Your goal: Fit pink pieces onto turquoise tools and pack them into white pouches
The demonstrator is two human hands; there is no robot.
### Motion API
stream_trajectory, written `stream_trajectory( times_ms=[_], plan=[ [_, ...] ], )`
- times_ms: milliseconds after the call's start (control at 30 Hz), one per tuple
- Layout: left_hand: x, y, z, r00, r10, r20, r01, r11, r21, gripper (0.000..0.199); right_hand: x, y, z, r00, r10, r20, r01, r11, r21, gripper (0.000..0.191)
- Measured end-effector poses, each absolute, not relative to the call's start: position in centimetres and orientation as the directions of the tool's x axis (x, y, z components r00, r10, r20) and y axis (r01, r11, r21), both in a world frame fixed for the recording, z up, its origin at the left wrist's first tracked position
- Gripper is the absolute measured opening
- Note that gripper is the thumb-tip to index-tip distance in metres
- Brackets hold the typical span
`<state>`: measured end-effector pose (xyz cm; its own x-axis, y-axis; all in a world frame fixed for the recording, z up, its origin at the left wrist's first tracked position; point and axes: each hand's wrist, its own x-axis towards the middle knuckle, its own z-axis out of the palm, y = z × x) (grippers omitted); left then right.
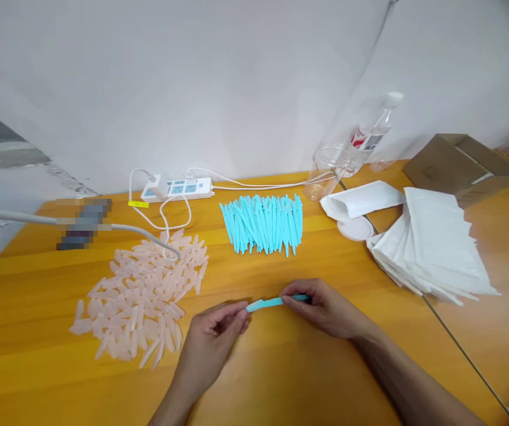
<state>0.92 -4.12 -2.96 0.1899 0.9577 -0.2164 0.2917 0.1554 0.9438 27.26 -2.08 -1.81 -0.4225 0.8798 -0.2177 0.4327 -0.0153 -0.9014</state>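
Above the near middle of the table, a turquoise eyebrow razor [272,302] lies level between my hands. My right hand [321,305] is closed on its handle, with the handle's end running under the fingers. With thumb and fingers pinched, my left hand [219,331] closes on the pale tip at the other end; whether a cap sits over that tip is hard to tell. Left of my hands spreads a loose heap of pale translucent caps [143,296]. Beyond my hands lies a row of more turquoise razors [263,222], packed side by side.
A power strip [192,188] with white cables sits against the wall, one cable crossing the caps. A pixelated dark object [86,223] lies at left. To the right are white envelopes [441,242], a round lid [356,229], a clear jar [325,171], a bottle [370,139] and a cardboard box [458,163].
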Motion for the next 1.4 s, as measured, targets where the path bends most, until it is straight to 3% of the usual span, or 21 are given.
stream_trajectory(
  times_ms=[67, 167, 300, 400, 500, 600, 733, 867, 1067, 1233, 1400],
  plan=[
    [1.4, -3.9, -2.9, 0.236, 0.969, -0.077, 0.389, -0.022, 0.921, 0.026, 27.0, -2.1, -2.1, -0.410, 0.908, -0.089, 0.482, 0.133, -0.866, 0.032],
    [1.9, -3.5, -3.1, 0.320, 0.927, 0.194, 0.556, -0.349, 0.754, 0.024, 26.9, -1.9, -3.0, -0.398, 0.906, 0.145, 0.592, 0.374, -0.714, 0.026],
    [2.2, -3.0, -3.7, 0.385, 0.861, 0.333, 0.685, -0.509, 0.522, 0.024, 27.1, -2.0, -4.0, -0.388, 0.891, 0.234, 0.675, 0.448, -0.586, 0.022],
    [2.3, -3.1, -4.0, 0.390, 0.849, 0.355, 0.714, -0.523, 0.465, 0.023, 27.3, -1.9, -3.8, -0.313, 0.920, 0.236, 0.674, 0.390, -0.627, 0.021],
    [2.4, -3.2, -4.2, 0.398, 0.846, 0.355, 0.712, -0.529, 0.462, 0.026, 27.7, -0.3, -2.8, -0.088, 0.972, 0.217, 0.723, 0.212, -0.658, 0.026],
    [2.3, -3.3, -4.3, 0.399, 0.851, 0.341, 0.709, -0.523, 0.473, 0.029, 27.8, 3.2, -1.7, 0.170, 0.964, 0.204, 0.818, -0.023, -0.574, 0.033],
    [1.7, -3.3, -3.8, 0.387, 0.871, 0.302, 0.701, -0.491, 0.518, 0.030, 27.3, 7.5, -1.4, 0.258, 0.966, 0.016, 0.828, -0.212, -0.519, 0.032],
    [-0.3, -3.0, -3.0, 0.293, 0.913, 0.285, 0.709, -0.407, 0.576, 0.028, 26.7, 8.9, -1.9, 0.284, 0.958, -0.040, 0.810, -0.262, -0.525, 0.027],
    [-4.0, -2.0, -2.3, 0.127, 0.963, 0.239, 0.741, -0.252, 0.622, 0.025, 26.5, 9.1, -2.0, 0.323, 0.944, -0.069, 0.783, -0.307, -0.541, 0.037],
    [-5.9, -0.9, -1.7, 0.099, 0.973, 0.207, 0.786, -0.204, 0.583, 0.029, 26.0, 9.4, -1.4, 0.319, 0.945, -0.074, 0.767, -0.303, -0.566, 0.025],
    [-6.1, 0.4, -1.4, 0.153, 0.966, 0.208, 0.867, -0.232, 0.441, 0.032, 26.3, 8.6, -0.3, 0.353, 0.935, -0.027, 0.732, -0.295, -0.614, 0.025]
  ],
)
